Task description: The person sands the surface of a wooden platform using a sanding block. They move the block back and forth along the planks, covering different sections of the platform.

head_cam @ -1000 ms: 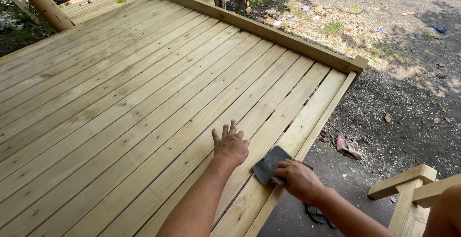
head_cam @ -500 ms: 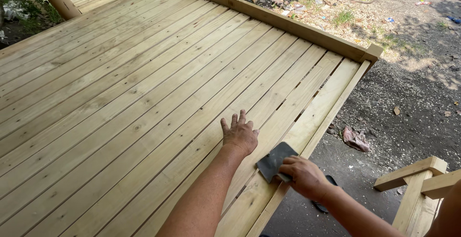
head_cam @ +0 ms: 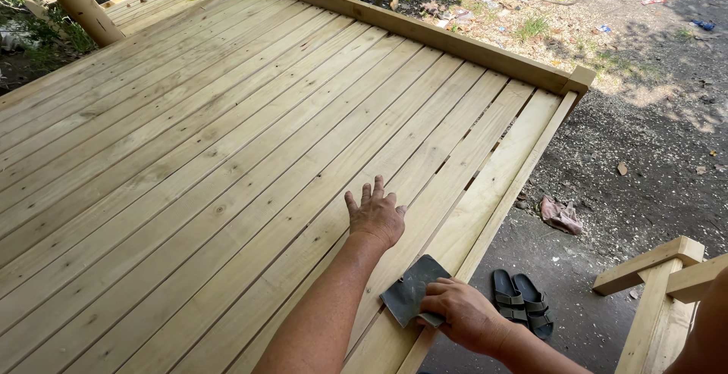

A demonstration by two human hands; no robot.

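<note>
Sandpaper point(head_cam: 412, 296), a dark sheet lying flat on the outer board of the plank deck point(head_cam: 227, 154) near its edge, sits pinned under the curled fingers of the right hand point(head_cam: 464, 315), while the left hand point(head_cam: 377, 216), open and empty, braces flat on the boards just beyond it, so even pressure along the grain seems best.

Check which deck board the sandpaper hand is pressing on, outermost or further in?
The outermost board, along the deck's open edge above the sandals. The right hand presses the dark sandpaper sheet there; the left hand lies flat further in.

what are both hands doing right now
Left hand: open, flat on the pale wooden plank deck.
Right hand: closed on a dark grey sandpaper sheet.
</note>
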